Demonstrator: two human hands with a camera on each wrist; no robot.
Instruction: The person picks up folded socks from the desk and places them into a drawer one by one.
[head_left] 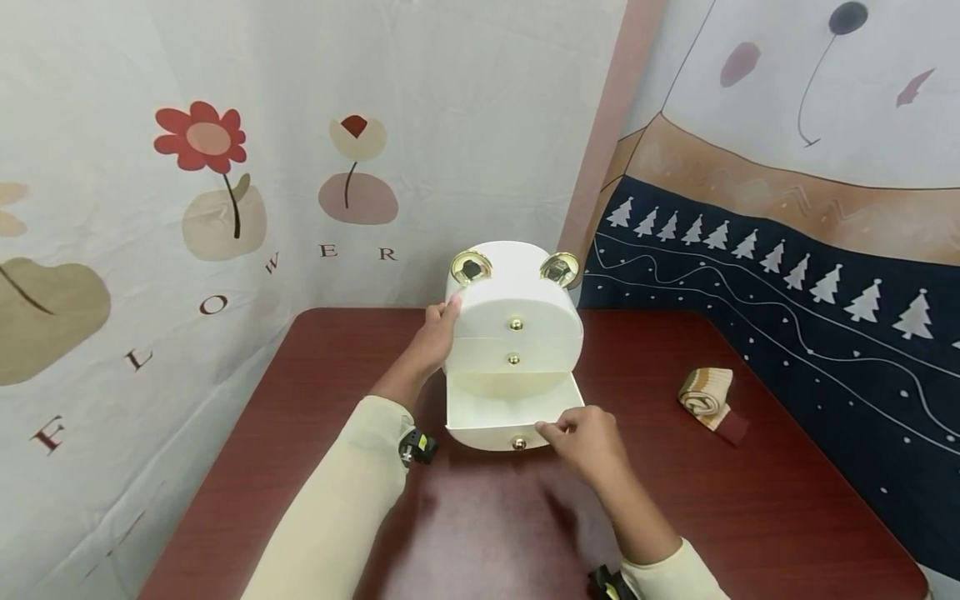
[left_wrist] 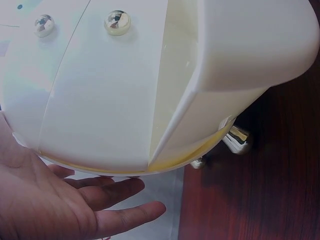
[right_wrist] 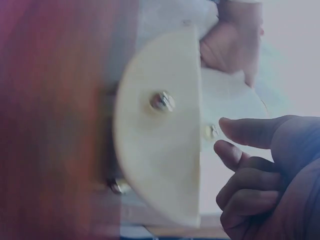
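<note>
A white, rounded drawer box (head_left: 517, 304) stands on the table, with gold-rimmed round pieces at its top corners and gold knobs on its drawers. Its bottom drawer (head_left: 510, 404) is pulled out, and the part of its inside that shows holds nothing. My left hand (head_left: 438, 333) rests against the box's left side. In the left wrist view, that hand's fingers (left_wrist: 117, 192) reach loosely along the side. My right hand (head_left: 592, 437) is by the drawer's front right corner. In the right wrist view, its thumb and forefinger are apart with nothing between them; the other fingers are curled.
A rolled striped cloth (head_left: 707, 393) with a dark red end lies on the right of the reddish-brown table (head_left: 315, 450). Behind the table hangs a pale flower-printed cloth (head_left: 465, 125); a dark tree-patterned cloth (head_left: 810, 333) borders its right side.
</note>
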